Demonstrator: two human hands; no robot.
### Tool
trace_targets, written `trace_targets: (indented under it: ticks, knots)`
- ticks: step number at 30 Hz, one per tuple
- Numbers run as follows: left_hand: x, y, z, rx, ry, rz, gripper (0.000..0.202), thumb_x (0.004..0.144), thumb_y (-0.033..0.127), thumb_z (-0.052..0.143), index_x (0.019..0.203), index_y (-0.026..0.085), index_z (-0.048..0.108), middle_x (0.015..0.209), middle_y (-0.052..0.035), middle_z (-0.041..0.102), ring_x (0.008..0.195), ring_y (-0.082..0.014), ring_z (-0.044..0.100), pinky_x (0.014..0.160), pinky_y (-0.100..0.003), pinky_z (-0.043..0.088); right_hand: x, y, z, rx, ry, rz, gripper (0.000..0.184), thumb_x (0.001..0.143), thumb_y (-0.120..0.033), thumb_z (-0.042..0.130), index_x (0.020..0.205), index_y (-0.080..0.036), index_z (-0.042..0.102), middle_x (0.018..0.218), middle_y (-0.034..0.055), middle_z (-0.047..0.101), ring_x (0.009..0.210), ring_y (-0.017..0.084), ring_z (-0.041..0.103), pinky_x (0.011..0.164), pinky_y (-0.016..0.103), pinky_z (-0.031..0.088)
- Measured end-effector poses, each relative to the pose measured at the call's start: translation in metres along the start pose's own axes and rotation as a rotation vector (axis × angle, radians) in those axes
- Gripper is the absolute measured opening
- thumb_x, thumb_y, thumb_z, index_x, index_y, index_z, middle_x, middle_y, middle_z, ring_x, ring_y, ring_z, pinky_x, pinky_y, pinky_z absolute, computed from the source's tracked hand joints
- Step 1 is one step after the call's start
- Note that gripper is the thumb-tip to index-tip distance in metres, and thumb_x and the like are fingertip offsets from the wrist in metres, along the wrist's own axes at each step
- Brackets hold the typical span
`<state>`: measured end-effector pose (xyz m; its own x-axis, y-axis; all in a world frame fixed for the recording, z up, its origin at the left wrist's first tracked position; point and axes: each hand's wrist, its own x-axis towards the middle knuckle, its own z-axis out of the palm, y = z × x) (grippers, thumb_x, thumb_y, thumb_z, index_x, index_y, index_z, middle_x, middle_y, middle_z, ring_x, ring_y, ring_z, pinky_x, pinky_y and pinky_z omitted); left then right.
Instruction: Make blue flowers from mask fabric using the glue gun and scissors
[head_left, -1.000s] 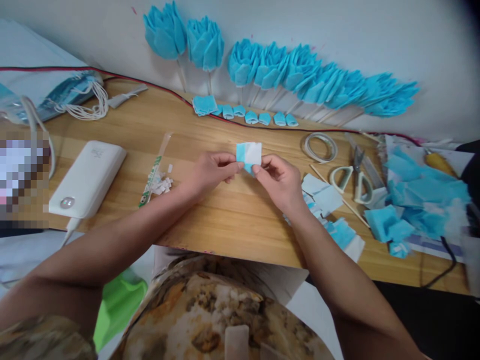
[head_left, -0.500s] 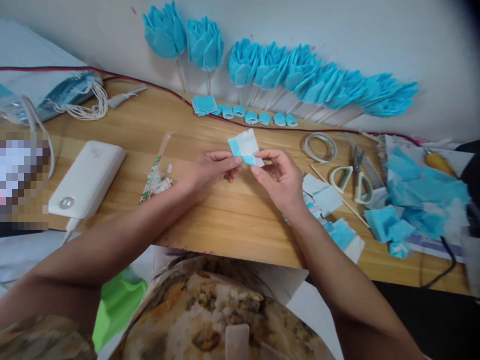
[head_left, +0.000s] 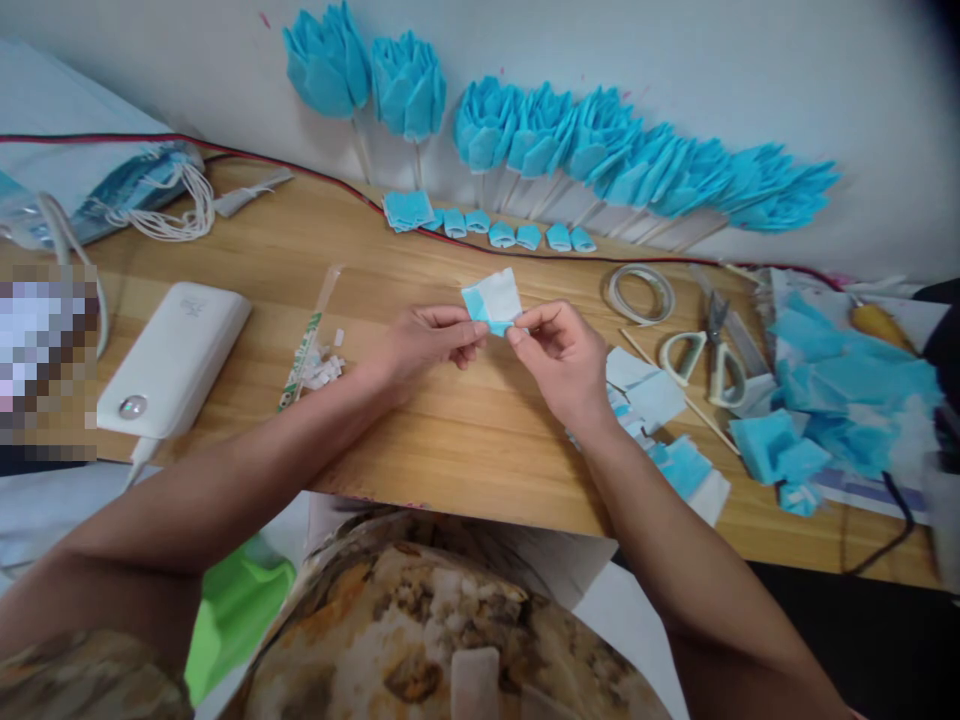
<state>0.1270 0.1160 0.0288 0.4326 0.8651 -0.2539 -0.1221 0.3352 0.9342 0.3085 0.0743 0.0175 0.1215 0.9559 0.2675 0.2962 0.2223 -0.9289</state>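
Note:
Above the middle of the wooden table, a small piece of blue and white fabric is held between both hands. Its left edge and bottom edge are folded over, showing blue against the white face. My left hand pinches the lower left corner between thumb and fingers. At the lower right, my right hand grips the bottom fold with thumb and forefinger. Several small folded blue pieces lie in a row behind, beside a stack of blue squares.
Several blue fabric flowers on sticks lean against the wall. To the right are a tape roll, scissors and blue scraps. On the left sit a white power bank and small white scraps. A red-black cable runs along the back.
The fabric piece has shifted slightly right and down. The right thumb has moved onto the bottom edge, which now looks folded up more evenly.

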Motion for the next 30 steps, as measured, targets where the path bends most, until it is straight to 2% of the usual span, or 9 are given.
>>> trace_targets:
  ticks: [3,4,8,11,16,19,23,26,30]
  knots:
    - [0.0002,0.0003,-0.0004,0.06,0.023,0.018,0.022,0.075,0.031,0.077,0.064,0.016,0.067,0.06,0.0007,0.063,0.055,-0.008,0.054,0.057,-0.021,0.046,0.0028,-0.0001,0.0004,0.126,-0.062,0.061,0.037,0.078,-0.038,0.078,0.111,-0.027,0.065,0.08,-0.0028,0.069,0.075,0.015,0.063,0.069,0.03,0.052]
    - [0.0002,0.0002,-0.0007,0.094,0.029,0.03,0.022,0.076,0.031,0.076,0.064,0.016,0.066,0.06,0.001,0.062,0.055,-0.0078,0.054,0.057,-0.021,0.046,0.0035,-0.0006,0.0001,0.146,-0.092,0.075,0.04,0.077,-0.04,0.078,0.113,-0.027,0.065,0.08,-0.0028,0.068,0.074,0.015,0.062,0.069,0.03,0.052]
    - [-0.0002,-0.0008,-0.0013,0.216,0.026,0.082,0.026,0.075,0.033,0.075,0.061,0.016,0.062,0.059,0.0019,0.06,0.055,-0.0077,0.052,0.058,-0.021,0.046,0.0033,-0.0032,-0.0015,0.108,-0.154,0.101,0.019,0.079,-0.039,0.076,0.082,-0.023,0.066,0.069,-0.0039,0.057,0.064,0.012,0.051,0.062,0.028,0.044]
    - [-0.001,-0.0014,-0.0001,0.219,0.02,0.109,0.027,0.075,0.037,0.075,0.064,0.016,0.062,0.062,0.0018,0.06,0.057,-0.0078,0.052,0.059,-0.021,0.045,0.0016,-0.0024,-0.0016,0.072,-0.162,0.118,0.021,0.08,-0.035,0.074,0.072,-0.022,0.06,0.065,-0.0048,0.052,0.061,0.01,0.045,0.059,0.027,0.038]
    - [-0.0025,-0.0012,0.0013,0.135,0.002,0.115,0.03,0.073,0.044,0.078,0.072,0.016,0.066,0.066,0.0018,0.062,0.059,-0.0078,0.052,0.062,-0.022,0.047,0.0011,0.003,-0.0006,0.113,-0.18,0.126,0.027,0.081,-0.037,0.075,0.072,-0.022,0.054,0.066,-0.0053,0.052,0.062,0.01,0.047,0.06,0.026,0.039]
    - [-0.003,-0.0001,0.0003,0.163,0.003,0.102,0.029,0.075,0.043,0.078,0.071,0.016,0.067,0.067,0.0015,0.063,0.06,-0.0079,0.053,0.063,-0.021,0.047,0.0027,0.0026,-0.0024,0.128,-0.176,0.135,0.026,0.082,-0.044,0.076,0.083,-0.023,0.061,0.074,-0.0034,0.06,0.069,0.013,0.055,0.066,0.028,0.048]
    - [-0.004,0.0026,0.0004,0.255,-0.059,0.052,0.021,0.079,0.033,0.074,0.071,0.015,0.068,0.066,0.0003,0.066,0.06,-0.0084,0.056,0.062,-0.021,0.048,0.0049,-0.0018,-0.0063,0.139,-0.123,0.085,0.033,0.084,-0.052,0.075,0.102,-0.026,0.068,0.097,0.0015,0.071,0.091,0.018,0.066,0.08,0.033,0.056]
    - [-0.0054,0.0041,0.0021,0.285,-0.093,0.034,0.017,0.081,0.027,0.072,0.069,0.015,0.067,0.063,0.0007,0.065,0.058,-0.0081,0.057,0.06,-0.02,0.049,0.0043,-0.0034,-0.0075,0.117,-0.12,0.05,0.031,0.083,-0.046,0.076,0.106,-0.027,0.071,0.102,0.0018,0.073,0.093,0.019,0.068,0.08,0.034,0.057]
    - [-0.0064,0.0038,0.0034,0.28,-0.101,0.022,0.016,0.084,0.024,0.071,0.071,0.015,0.068,0.063,0.0004,0.068,0.058,-0.0081,0.059,0.061,-0.019,0.051,0.0027,-0.0046,-0.0081,0.02,-0.102,0.005,0.013,0.085,-0.034,0.072,0.096,-0.027,0.073,0.091,0.0001,0.073,0.081,0.017,0.066,0.074,0.033,0.055]
